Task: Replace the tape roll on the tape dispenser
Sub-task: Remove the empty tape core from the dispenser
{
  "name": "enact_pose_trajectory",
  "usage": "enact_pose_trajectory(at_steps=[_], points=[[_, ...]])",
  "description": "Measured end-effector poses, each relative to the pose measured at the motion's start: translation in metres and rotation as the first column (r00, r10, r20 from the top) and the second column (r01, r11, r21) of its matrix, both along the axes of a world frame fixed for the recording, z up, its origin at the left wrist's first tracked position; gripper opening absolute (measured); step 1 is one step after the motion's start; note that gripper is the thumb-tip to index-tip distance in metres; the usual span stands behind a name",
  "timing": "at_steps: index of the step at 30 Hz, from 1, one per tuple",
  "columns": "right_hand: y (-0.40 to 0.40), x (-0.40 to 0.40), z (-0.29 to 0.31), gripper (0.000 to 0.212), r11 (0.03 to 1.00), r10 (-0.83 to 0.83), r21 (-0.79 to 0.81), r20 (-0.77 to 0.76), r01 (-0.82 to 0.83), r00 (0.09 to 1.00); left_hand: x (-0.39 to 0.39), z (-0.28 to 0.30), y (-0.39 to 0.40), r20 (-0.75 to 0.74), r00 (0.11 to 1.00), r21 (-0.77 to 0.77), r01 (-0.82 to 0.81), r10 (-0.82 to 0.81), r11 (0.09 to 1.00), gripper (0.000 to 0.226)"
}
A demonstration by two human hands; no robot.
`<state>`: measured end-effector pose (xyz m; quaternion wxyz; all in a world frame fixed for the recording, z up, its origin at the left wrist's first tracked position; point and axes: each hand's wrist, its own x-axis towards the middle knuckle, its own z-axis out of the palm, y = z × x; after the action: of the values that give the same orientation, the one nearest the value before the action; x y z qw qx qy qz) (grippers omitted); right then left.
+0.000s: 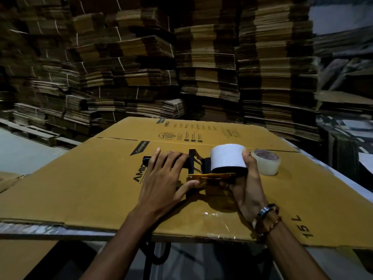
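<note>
A black and yellow tape dispenser (201, 168) lies on its side on a flattened cardboard box (80, 178). My left hand (163, 178) presses on its black handle, thumb against the yellow frame. A white tape roll (228, 156) sits at the dispenser's wheel end. My right hand (247, 186) grips that roll from the right and below, thumb on its rim. A second, clear tape roll (267, 161) with a brown core lies flat just right of the white roll.
The cardboard sheet covers a table whose near edge (50, 231) shows below it. A scrap of clear film (216, 219) lies near the front edge. Tall stacks of flattened cartons (181, 57) fill the background. A wooden pallet (40, 136) sits at left.
</note>
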<state>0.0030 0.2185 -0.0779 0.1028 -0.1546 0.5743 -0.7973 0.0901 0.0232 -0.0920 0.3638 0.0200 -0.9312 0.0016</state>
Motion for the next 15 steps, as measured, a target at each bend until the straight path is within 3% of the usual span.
enact_pose_trajectory(at_steps=[5, 9, 15], points=[[-0.0025, 0.0077, -0.0010, 0.082, 0.997, 0.050, 0.059, -0.016, -0.049, 0.999, -0.0010, -0.0028, -0.0013, -0.016, 0.999, -0.027, -0.048, 0.047, 0.998, 0.068], [0.0008, 0.0082, 0.0008, 0.063, 0.994, 0.031, 0.110, -0.149, -0.015, 0.988, 0.0003, -0.0045, -0.0010, -0.020, 0.997, -0.038, -0.071, 0.071, 0.997, 0.064], [-0.0022, 0.0041, -0.0047, 0.088, 0.908, -0.036, 0.377, -0.371, 0.186, 0.928, 0.0044, -0.0024, 0.0034, 0.021, 0.979, -0.061, -0.200, 0.202, 0.978, 0.062]])
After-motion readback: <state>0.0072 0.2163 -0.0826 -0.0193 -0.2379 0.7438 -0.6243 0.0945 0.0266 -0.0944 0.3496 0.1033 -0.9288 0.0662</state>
